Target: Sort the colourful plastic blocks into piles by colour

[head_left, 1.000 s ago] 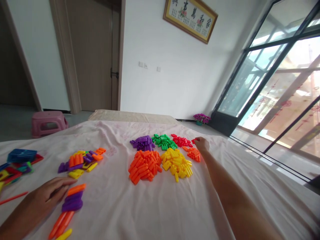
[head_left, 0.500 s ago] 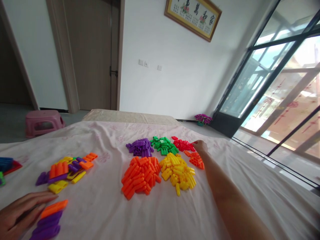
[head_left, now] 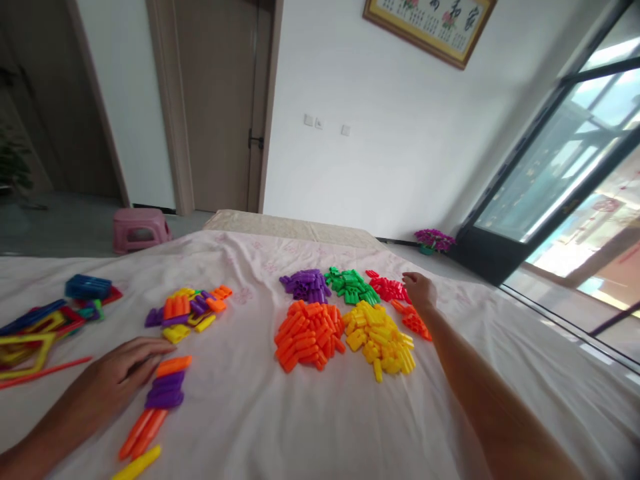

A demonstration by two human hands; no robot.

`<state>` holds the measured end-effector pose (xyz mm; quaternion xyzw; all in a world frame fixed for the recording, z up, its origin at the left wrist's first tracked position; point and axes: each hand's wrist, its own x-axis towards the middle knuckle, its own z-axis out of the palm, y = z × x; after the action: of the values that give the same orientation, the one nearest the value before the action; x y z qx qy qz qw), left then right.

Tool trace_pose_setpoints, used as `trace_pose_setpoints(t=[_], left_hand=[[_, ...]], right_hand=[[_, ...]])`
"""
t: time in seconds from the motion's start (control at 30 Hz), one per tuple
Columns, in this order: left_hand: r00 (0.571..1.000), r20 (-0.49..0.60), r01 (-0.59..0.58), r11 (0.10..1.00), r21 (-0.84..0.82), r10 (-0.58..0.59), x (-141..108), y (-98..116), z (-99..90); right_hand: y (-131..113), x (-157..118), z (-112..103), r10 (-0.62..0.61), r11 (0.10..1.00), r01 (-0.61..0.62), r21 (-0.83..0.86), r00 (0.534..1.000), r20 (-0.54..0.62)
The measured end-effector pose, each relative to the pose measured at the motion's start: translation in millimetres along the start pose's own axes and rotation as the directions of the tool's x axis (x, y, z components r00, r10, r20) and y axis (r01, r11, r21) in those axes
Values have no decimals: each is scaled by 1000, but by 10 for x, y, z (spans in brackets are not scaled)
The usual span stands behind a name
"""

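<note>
My right hand (head_left: 419,291) is at the right end of the red pile (head_left: 387,289), fingers pointing left and slightly apart, with nothing visible in them. My left hand (head_left: 131,360) lies on the cloth at the left, its fingers stretched out and thumb apart. Its fingertips are beside a yellow piece (head_left: 176,333) of a small mixed pile and an orange piece (head_left: 174,365). Purple pieces (head_left: 166,389) and long orange pieces (head_left: 143,433) lie in line below that one. In the middle are purple (head_left: 305,285), green (head_left: 353,287), orange (head_left: 309,335) and yellow (head_left: 380,339) piles of plastic pieces.
More orange-red pieces (head_left: 414,321) lie under the right wrist. At the far left are flat coloured frames (head_left: 30,353) and a blue piece (head_left: 89,287). A pale cloth (head_left: 240,427) covers the surface. Beyond stand a pink stool (head_left: 141,230) and potted flowers (head_left: 434,240).
The view has swung left, showing more of the left side. My right hand has drawn slightly back from the red pieces. My left hand stays by the orange piece.
</note>
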<state>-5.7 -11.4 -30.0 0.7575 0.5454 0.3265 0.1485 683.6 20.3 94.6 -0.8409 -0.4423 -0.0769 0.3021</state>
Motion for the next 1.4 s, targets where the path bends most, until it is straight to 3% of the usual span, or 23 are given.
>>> trace_pose_setpoints(t=[0.1, 0.23, 0.33, 0.47, 0.53, 0.6, 0.8, 0.97, 1.03, 1.2, 1.4], left_hand=[[998, 63, -6, 1000, 19, 5, -9, 224, -102], [997, 73, 3, 1000, 8, -4, -4, 405, -176], [997, 72, -10, 1000, -1, 10, -6, 460, -201], [998, 60, -36, 999, -10, 37, -14, 463, -208], [998, 52, -39, 999, -16, 40, -15, 454, -206], [998, 43, -36, 999, -23, 37, -16, 448, -204], [999, 28, -45, 998, -50, 47, -23, 452, -221], [999, 18, -43, 997, -57, 44, -18, 458, -221], [999, 23, -36, 998, -52, 37, -13, 455, -211], [999, 45, -19, 1000, -15, 20, -4, 421, -187], [998, 51, -38, 999, 3, 37, 5, 361, -169]], right_hand=[[-475, -332, 1, -166, 957, 165, 240, 986, -14], [-1244, -1167, -45, -443, 745, 371, 554, 896, -4], [-1770, -1926, -51, -691, 611, 498, 616, 714, 109], [-2294, -2772, 86, -838, 503, 468, 727, 470, 277], [-2499, -3065, 182, -882, 450, 459, 766, 365, 300], [-2675, -3274, 266, -903, 415, 472, 778, 315, 291], [-2933, -3548, 433, -906, 420, 558, 716, 299, 299], [-2865, -3479, 419, -839, 534, 498, 683, 408, 359], [-2812, -3398, 352, -810, 581, 494, 646, 429, 401], [-2703, -3253, 149, -757, 637, 618, 461, 385, 529], [-2679, -3332, 76, -789, 542, 759, 361, 311, 530]])
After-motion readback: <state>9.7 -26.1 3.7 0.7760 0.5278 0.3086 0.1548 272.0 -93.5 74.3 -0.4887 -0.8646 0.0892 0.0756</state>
